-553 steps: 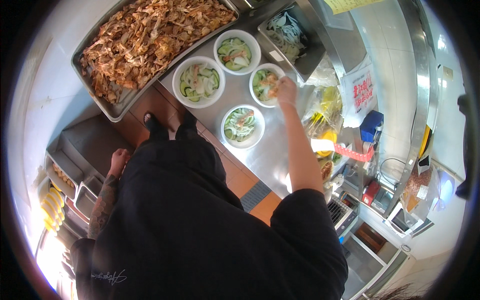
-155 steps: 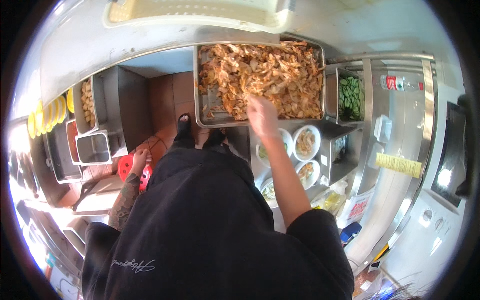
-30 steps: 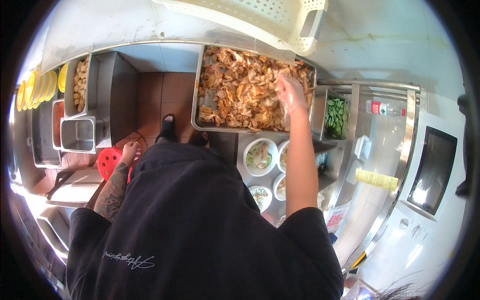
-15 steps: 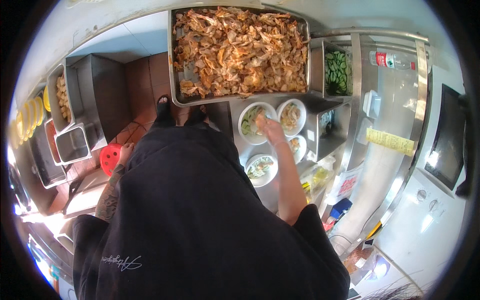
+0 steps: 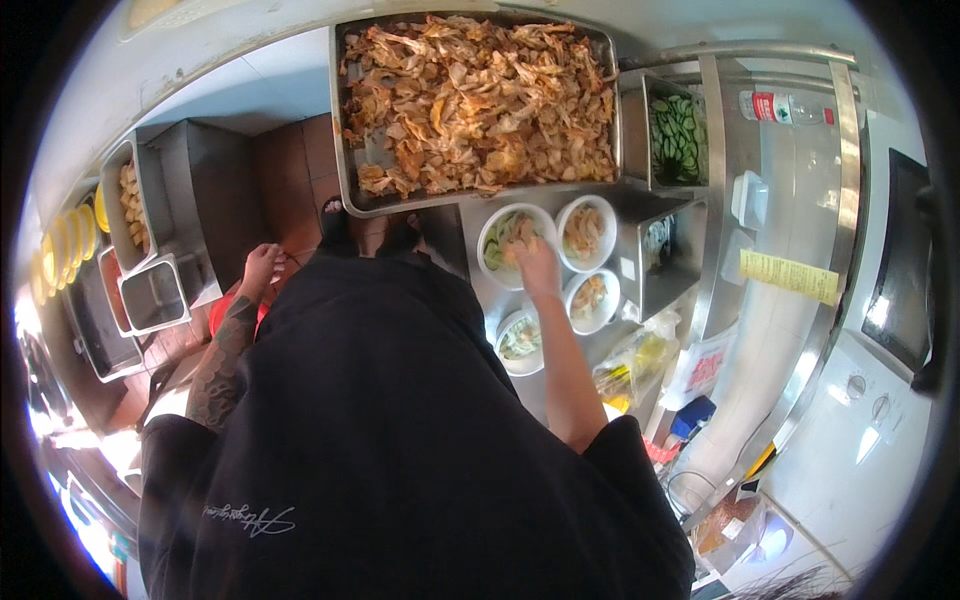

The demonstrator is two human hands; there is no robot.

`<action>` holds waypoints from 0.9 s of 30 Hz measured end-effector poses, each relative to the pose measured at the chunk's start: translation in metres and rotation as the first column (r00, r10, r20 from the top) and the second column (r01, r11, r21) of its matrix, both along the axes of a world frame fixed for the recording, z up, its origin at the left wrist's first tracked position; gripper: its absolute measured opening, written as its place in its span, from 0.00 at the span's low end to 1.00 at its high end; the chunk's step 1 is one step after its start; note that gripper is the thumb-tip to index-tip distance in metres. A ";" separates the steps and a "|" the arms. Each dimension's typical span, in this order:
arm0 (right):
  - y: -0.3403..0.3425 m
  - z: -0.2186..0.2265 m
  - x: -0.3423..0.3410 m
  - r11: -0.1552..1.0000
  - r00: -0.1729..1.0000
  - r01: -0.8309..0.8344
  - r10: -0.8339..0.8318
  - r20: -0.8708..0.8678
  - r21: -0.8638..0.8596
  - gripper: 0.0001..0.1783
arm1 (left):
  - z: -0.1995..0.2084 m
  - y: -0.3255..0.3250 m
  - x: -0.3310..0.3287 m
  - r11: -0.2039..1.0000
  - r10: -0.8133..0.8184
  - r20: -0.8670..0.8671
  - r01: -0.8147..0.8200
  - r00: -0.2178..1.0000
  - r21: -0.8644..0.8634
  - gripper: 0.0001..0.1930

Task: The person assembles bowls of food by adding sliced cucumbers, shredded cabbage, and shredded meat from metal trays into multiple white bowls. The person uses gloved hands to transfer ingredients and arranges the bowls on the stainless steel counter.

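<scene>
My right hand [image 5: 534, 255] is down in the far left white bowl [image 5: 489, 274], its fingers closed round shredded chicken [image 5: 519, 228] above cucumber slices [image 5: 493, 248]. The fingertips are partly hidden by the hand itself. Beside that bowl stand two more white bowls with chicken in them, one far right [image 5: 587, 234] and one nearer [image 5: 592, 301]. A fourth bowl [image 5: 519, 343], at the near left, shows pale green slices. My left hand [image 5: 263, 268] hangs at my left side with fingers curled and nothing seen in it, just above a red round seat with holes [image 5: 222, 312].
A large metal tray [image 5: 348, 190] heaped with shredded chicken lies beyond the bowls. Right of it are a metal bin of cucumber slices [image 5: 677, 140] and a dark metal container [image 5: 668, 255]. Plastic bags [image 5: 640, 360] lie nearer. Metal food pans [image 5: 155, 295] stand at the left.
My right hand has lowered the chicken into the far left bowl. My left hand has lifted off the red seat and moved slightly farther away from me.
</scene>
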State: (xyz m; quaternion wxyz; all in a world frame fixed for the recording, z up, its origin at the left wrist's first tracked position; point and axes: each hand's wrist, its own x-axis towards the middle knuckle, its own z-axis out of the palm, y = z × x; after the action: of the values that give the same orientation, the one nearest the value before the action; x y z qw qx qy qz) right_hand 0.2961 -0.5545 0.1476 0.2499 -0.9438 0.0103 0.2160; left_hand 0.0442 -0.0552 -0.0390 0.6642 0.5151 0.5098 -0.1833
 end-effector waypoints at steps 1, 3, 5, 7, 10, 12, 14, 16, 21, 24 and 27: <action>0.002 0.007 0.000 0.999 0.999 0.044 -0.044 -0.019 -0.009 0.16 | 0.001 -0.004 0.007 1.000 0.001 0.008 -0.001 1.000 0.008 0.10; 0.008 0.021 0.001 0.995 0.994 0.089 -0.091 -0.066 -0.033 0.16 | -0.001 -0.014 0.008 0.999 0.011 0.036 -0.013 0.999 0.031 0.10; 0.016 0.031 0.005 0.996 0.989 0.078 -0.084 -0.120 -0.054 0.18 | -0.007 -0.019 -0.001 1.000 -0.007 0.024 0.007 1.000 0.008 0.10; 0.021 0.040 0.007 0.995 0.991 -0.061 0.051 -0.121 -0.078 0.20 | -0.015 -0.023 -0.016 0.999 0.002 0.072 0.000 0.997 -0.033 0.12; 0.029 0.057 0.006 0.974 0.983 -0.180 0.176 -0.040 -0.134 0.22 | -0.028 -0.030 -0.038 0.993 0.050 0.056 -0.056 0.997 0.107 0.11; 0.041 0.073 0.013 0.953 0.970 -0.239 0.243 0.000 -0.189 0.22 | -0.030 -0.028 -0.057 0.994 0.080 0.019 -0.081 0.997 0.070 0.11; 0.058 0.094 0.025 0.924 0.955 -0.290 0.297 -0.010 -0.248 0.22 | -0.030 -0.027 -0.078 0.982 0.185 -0.042 -0.184 0.982 0.032 0.12; 0.094 0.106 0.051 0.888 0.902 -0.415 0.430 0.038 -0.199 0.14 | -0.030 -0.030 -0.098 0.988 0.145 -0.084 -0.139 0.986 0.070 0.12; 0.224 0.070 0.120 0.718 0.693 -0.690 0.692 0.203 -0.090 0.08 | -0.030 -0.042 -0.127 0.993 0.089 -0.079 -0.082 0.993 0.088 0.12; 0.276 0.032 0.133 0.674 0.614 -0.709 0.734 0.289 -0.206 0.09 | -0.017 -0.046 -0.127 0.990 0.128 -0.091 -0.122 0.987 0.078 0.12; 0.302 0.012 0.141 0.582 0.594 -0.735 0.800 0.084 -0.347 0.09 | 0.000 -0.050 -0.115 0.980 0.199 -0.119 -0.195 0.973 0.043 0.11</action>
State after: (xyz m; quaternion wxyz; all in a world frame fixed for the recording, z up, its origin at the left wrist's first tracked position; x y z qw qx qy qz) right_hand 0.4375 -0.2530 0.1592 -0.0041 -0.8967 -0.4007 0.1880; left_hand -0.0713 -0.1052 -0.0391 0.6387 0.4598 0.6010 -0.1398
